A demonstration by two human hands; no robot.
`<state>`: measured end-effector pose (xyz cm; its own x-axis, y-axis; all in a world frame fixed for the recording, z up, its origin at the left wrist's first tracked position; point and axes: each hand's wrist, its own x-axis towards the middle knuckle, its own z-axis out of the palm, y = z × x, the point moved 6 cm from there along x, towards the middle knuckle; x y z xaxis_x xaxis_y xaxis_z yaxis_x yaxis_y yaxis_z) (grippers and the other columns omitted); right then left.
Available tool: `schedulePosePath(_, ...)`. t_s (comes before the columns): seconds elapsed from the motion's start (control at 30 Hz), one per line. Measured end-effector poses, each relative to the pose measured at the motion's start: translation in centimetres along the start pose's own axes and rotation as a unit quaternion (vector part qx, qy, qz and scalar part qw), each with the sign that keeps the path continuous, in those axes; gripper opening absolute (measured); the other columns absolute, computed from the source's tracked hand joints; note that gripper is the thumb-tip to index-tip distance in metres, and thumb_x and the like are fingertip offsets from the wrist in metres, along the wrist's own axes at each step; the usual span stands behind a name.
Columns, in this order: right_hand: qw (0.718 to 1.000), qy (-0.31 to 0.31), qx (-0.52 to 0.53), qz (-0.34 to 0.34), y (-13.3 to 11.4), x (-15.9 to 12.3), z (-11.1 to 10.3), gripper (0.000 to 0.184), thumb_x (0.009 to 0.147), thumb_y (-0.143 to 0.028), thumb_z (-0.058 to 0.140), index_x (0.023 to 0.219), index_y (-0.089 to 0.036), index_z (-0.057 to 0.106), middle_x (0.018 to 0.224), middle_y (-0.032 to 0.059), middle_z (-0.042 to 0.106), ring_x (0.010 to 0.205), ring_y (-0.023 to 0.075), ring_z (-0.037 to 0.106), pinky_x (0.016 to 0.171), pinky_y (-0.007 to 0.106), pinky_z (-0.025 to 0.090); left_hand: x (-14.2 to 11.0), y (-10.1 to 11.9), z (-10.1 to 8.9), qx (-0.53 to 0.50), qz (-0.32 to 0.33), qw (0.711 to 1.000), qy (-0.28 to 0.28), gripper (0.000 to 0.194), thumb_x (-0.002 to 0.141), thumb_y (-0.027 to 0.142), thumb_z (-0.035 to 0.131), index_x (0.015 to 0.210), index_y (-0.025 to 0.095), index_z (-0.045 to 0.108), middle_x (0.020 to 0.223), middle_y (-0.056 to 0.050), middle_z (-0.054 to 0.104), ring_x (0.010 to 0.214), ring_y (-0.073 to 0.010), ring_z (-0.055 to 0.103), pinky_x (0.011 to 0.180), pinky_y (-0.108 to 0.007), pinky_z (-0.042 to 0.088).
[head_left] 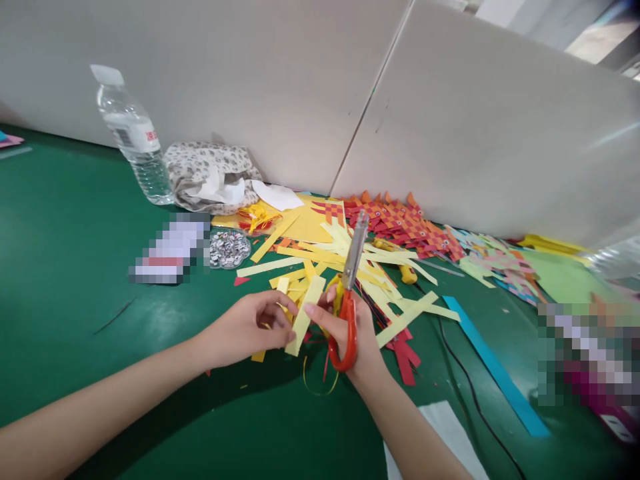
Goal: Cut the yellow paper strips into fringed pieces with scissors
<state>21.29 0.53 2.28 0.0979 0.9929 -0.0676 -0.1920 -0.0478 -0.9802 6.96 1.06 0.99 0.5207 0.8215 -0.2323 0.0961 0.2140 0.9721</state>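
A pale yellow paper strip [301, 331] is held upright at a slant between my hands. My left hand [245, 328] has its fingers curled, with the thumb and fingertips at the strip's left edge. Gripped in my right hand [361, 337] is a pair of scissors [353, 257] with red and yellow handles. Their blades look closed and point up and away from me. The tip of my right thumb lies against the strip. Behind both hands spreads a loose heap of yellow paper strips [400, 320], with red paper pieces [404, 360] below it.
Left of the heap are a round container of googly eyes [229, 249], a blurred-out phone-like object [173, 250] and a water bottle [134, 143]. Woven red-orange paper fish [400, 223] line the grey partition [475, 120]. A black cable [470, 383] and blue strip [495, 363] lie at right.
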Motion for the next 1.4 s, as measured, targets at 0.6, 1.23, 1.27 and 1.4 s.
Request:
schedulePosePath(0.6, 0.994, 0.090, 0.033, -0.047, -0.6, 0.2, -1.5, 0.038, 0.054, -0.022, 0.082, 0.072, -0.022, 0.048, 0.061, -0.0076, 0.055, 0.056, 0.0131, 0.059, 0.063, 0.032, 0.054, 0.3, -0.3, -0.7, -0.085, -0.030, 0.996, 0.013, 0.019, 0.078, 0.035, 0.066, 0.078, 0.019, 0.056, 0.078, -0.001, 0.069, 0.076, -0.0126, 0.064, 0.062, -0.020, 0.049)
schedulePosePath(1.23, 0.993, 0.089, 0.036, -0.071, -0.7, 0.4, -1.7, 0.035, 0.058, -0.021, 0.080, 0.073, -0.022, 0.047, 0.063, -0.0073, 0.057, 0.060, 0.0117, 0.059, 0.065, 0.032, 0.055, 0.3, -0.3, -0.8, -0.072, -0.066, 0.995, 0.013, 0.018, 0.071, 0.033, 0.072, 0.075, 0.019, 0.062, 0.074, -0.001, 0.073, 0.070, -0.0131, 0.067, 0.061, -0.020, 0.050)
schedulePosePath(1.27, 0.993, 0.087, 0.037, -0.068, -0.8, 0.4, -1.7, 0.036, 0.058, -0.020, 0.080, 0.072, -0.022, 0.047, 0.063, -0.0075, 0.056, 0.059, 0.0120, 0.059, 0.065, 0.032, 0.055, 0.2, -0.3, -0.7, -0.066, -0.070, 0.995, 0.005, 0.017, 0.071, 0.033, 0.072, 0.074, 0.019, 0.063, 0.075, -0.001, 0.073, 0.069, -0.0131, 0.066, 0.061, -0.021, 0.050)
schedulePosePath(1.4, 0.997, 0.064, 0.034, -0.040, -0.7, 0.5, -1.4, 0.038, 0.055, -0.018, 0.080, 0.070, -0.022, 0.046, 0.062, -0.0080, 0.055, 0.057, 0.0117, 0.058, 0.062, 0.030, 0.052, 0.1, -0.5, -0.2, -0.017, -0.077, 0.996, -0.035, 0.019, 0.071, 0.037, 0.070, 0.068, 0.018, 0.068, 0.073, -0.001, 0.072, 0.066, -0.0130, 0.064, 0.059, -0.021, 0.050)
